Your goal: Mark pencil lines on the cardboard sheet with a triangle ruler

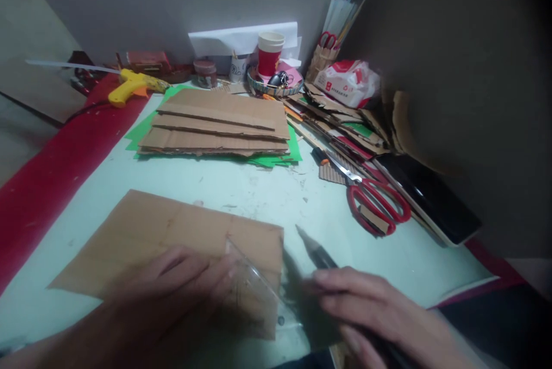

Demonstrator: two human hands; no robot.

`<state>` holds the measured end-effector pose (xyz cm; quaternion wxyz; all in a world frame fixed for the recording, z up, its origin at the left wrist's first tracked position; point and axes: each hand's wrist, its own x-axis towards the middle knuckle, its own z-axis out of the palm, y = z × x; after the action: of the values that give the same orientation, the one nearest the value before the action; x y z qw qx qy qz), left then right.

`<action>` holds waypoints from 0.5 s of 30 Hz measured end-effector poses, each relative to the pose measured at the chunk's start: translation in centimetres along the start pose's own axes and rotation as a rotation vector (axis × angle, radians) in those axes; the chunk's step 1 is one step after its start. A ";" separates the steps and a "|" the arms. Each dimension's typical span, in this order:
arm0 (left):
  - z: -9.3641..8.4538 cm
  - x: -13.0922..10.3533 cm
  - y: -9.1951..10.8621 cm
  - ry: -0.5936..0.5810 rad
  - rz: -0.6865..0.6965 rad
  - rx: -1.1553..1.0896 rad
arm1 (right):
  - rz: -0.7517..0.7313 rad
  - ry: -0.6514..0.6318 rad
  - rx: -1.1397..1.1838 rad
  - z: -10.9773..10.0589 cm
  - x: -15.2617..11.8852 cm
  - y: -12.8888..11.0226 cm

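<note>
Two hands on cardboard at a messy craft worktop

Pale green worktop (241, 185) with a red strip on the left, grey wall behind; left hand (172, 283) flat, fingers spread, pressing a clear triangle ruler (254, 291) onto a cardboard sheet (142, 237) near the front edge; right hand (366, 306) clenched on a knife (313, 251), tip beside the ruler; further back, stacked cardboard (219, 122), red scissors (377, 202), yellow glue gun (129, 84); round tray (259, 88) holding a red cup (269, 54); woven pot (321, 58) full of sticks and scissors

both hands (172, 283) blurred, knife (317, 254) handle hidden
</note>
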<state>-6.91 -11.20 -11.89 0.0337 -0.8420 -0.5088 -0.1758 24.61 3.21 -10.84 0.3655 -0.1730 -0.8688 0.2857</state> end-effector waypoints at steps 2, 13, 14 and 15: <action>-0.1 0.2 0.5 -0.016 -0.010 0.007 | 0.057 -0.049 -0.027 -1.4 0.8 -0.4; 0.6 0.7 3.2 0.030 -0.225 -0.147 | 0.002 -0.145 0.153 -1.3 1.3 -0.3; 0.4 0.9 3.2 0.011 -0.231 -0.138 | -0.012 -0.183 0.154 -1.1 1.1 -0.3; 0.2 0.9 3.2 -0.003 -0.230 -0.127 | -0.024 -0.219 0.141 -0.9 0.9 -0.3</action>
<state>-3.68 -11.92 -11.41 -0.0407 -0.7789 -0.5899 -0.2091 24.65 3.78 -9.64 0.2831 -0.1042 -0.8834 0.3587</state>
